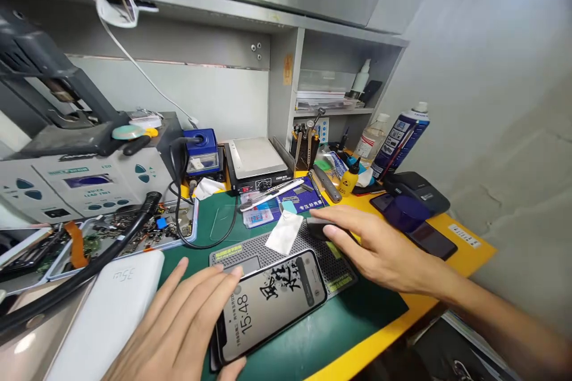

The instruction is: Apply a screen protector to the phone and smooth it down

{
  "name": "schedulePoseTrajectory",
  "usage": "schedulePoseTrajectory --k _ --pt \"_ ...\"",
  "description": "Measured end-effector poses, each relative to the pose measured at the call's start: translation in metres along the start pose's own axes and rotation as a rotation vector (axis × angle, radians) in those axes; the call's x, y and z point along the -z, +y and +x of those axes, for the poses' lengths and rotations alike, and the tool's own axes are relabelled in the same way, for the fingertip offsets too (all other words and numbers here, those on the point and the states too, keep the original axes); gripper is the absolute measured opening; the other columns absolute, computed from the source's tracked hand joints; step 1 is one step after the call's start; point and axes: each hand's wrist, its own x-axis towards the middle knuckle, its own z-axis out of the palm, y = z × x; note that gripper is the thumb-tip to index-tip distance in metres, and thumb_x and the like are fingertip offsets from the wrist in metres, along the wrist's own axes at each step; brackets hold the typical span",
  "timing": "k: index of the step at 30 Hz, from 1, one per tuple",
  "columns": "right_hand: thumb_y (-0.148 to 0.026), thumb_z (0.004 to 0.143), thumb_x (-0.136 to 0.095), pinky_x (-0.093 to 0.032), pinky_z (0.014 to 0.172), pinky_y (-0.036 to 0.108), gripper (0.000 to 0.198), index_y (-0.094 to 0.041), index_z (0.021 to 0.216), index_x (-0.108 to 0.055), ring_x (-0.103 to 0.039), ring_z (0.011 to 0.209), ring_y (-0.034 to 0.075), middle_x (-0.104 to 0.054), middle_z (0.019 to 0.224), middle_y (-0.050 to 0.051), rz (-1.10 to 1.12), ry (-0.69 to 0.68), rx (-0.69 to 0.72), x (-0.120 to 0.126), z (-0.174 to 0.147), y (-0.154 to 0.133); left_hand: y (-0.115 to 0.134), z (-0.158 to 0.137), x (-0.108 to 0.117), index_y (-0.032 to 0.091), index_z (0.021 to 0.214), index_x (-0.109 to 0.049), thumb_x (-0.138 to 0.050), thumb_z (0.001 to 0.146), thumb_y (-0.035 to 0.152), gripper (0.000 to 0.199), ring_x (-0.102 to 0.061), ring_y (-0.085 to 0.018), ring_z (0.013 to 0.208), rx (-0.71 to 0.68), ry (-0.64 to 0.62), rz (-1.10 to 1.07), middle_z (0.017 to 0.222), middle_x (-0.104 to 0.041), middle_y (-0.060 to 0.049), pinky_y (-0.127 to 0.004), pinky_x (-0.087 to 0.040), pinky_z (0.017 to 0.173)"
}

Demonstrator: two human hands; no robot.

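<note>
A smartphone (279, 303) with a lit lock screen reading 15:48 lies tilted on the green mat, partly over a perforated grey pad (268, 245). My left hand (179, 327) spans its left end, fingers at the far edge and thumb at the near edge. Beyond the phone, my right hand (379, 244) has its thumb and index finger around a flat black item (318, 229), largely hidden by the fingers. Beside that item, a white wipe (285, 232) rests on the pad.
A white power bank (107, 315) lies at left, near a tray of circuit boards (129, 226) and a soldering station (89, 181). Behind are a heating plate (259, 161), a yellow bottle (350, 178) and a blue spray can (401, 140). Dark phones (431, 240) lie at right.
</note>
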Motion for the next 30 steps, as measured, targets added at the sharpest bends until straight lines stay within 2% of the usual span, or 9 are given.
schedulePoseTrajectory --k 5,7,10,12,16,20,22,25,30 --pt "-0.047 0.074 -0.081 -0.052 0.091 0.031 0.056 -0.020 0.122 -0.070 -0.069 0.102 0.023 -0.074 0.113 0.004 0.383 -0.424 0.033 0.006 0.037 -0.025 0.011 0.020 0.029 0.019 0.149 -0.037 -0.062 0.084 0.037 0.072 -0.042 -0.033 0.137 -0.020 -0.120 0.109 0.147 -0.049 -0.010 -0.048 -0.028 0.119" --pt "-0.040 0.069 -0.084 -0.053 0.077 0.028 0.041 -0.018 0.103 -0.077 -0.070 0.085 0.020 -0.077 0.091 0.001 0.474 -0.547 0.050 0.004 0.053 -0.027 0.014 0.034 0.045 0.019 0.149 -0.036 -0.057 0.086 0.031 0.067 -0.049 -0.030 0.132 -0.041 -0.155 0.102 0.143 -0.053 -0.011 -0.049 -0.038 0.114" --pt "-0.036 0.068 -0.084 -0.048 0.064 0.025 0.028 -0.015 0.084 -0.077 -0.064 0.067 0.015 -0.071 0.070 -0.002 0.608 -0.540 0.011 0.002 0.059 -0.028 0.012 0.055 0.071 0.017 0.149 -0.034 -0.055 0.086 0.023 0.067 -0.053 -0.028 0.130 -0.094 -0.103 0.063 0.140 -0.056 -0.013 -0.048 -0.043 0.113" --pt "-0.037 0.069 -0.084 -0.045 0.061 0.023 0.028 -0.014 0.081 -0.075 -0.059 0.062 0.012 -0.068 0.067 -0.002 0.718 -0.424 -0.033 0.000 0.047 -0.032 0.008 0.062 0.085 0.018 0.152 -0.030 -0.060 0.086 0.028 0.073 -0.048 -0.029 0.135 0.035 -0.067 -0.041 0.148 -0.049 -0.014 -0.050 -0.041 0.114" --pt "-0.045 0.080 -0.075 -0.046 0.062 0.023 0.033 -0.015 0.092 -0.070 -0.060 0.068 0.012 -0.068 0.080 0.001 0.954 -0.164 -0.117 -0.015 0.003 -0.057 0.023 0.056 0.093 0.022 0.144 -0.042 -0.061 0.088 0.053 0.067 -0.055 -0.031 0.128 0.708 0.120 -0.901 0.147 -0.051 -0.013 -0.051 -0.047 0.108" --pt "-0.048 0.085 -0.071 -0.051 0.070 0.026 0.035 -0.016 0.100 -0.068 -0.065 0.080 0.015 -0.071 0.095 0.005 1.118 -0.019 -0.179 -0.044 -0.034 -0.096 0.077 0.039 0.070 0.022 0.138 -0.056 -0.034 0.095 0.065 0.065 -0.064 -0.033 0.117 0.903 0.071 -2.028 0.135 -0.063 -0.013 -0.049 -0.055 0.095" --pt "-0.047 0.084 -0.073 -0.052 0.069 0.026 0.035 -0.016 0.101 -0.068 -0.067 0.081 0.016 -0.073 0.095 0.006 1.188 0.028 -0.254 -0.058 -0.047 -0.113 0.102 0.030 0.056 0.027 0.138 -0.057 -0.038 0.097 0.059 0.055 -0.066 -0.030 0.114 0.955 0.050 -2.277 0.132 -0.065 -0.010 -0.046 -0.055 0.093" --pt "-0.047 0.084 -0.074 -0.055 0.067 0.025 0.037 -0.016 0.103 -0.070 -0.069 0.080 0.018 -0.075 0.091 0.005 1.214 0.060 -0.336 -0.071 -0.059 -0.126 0.121 0.017 0.045 0.026 0.131 -0.063 -0.045 0.095 0.059 0.053 -0.069 -0.029 0.108 0.826 0.057 -2.560 0.128 -0.068 -0.011 -0.044 -0.058 0.086" --pt "-0.049 0.084 -0.072 -0.057 0.062 0.026 0.042 -0.016 0.109 -0.071 -0.071 0.079 0.019 -0.074 0.090 0.006 1.016 -0.008 -0.301 -0.074 -0.068 -0.119 0.130 0.000 0.051 0.020 0.130 -0.064 -0.028 0.103 0.052 0.055 -0.070 -0.026 0.103 0.937 0.102 -2.621 0.115 -0.074 -0.010 -0.048 -0.059 0.084"
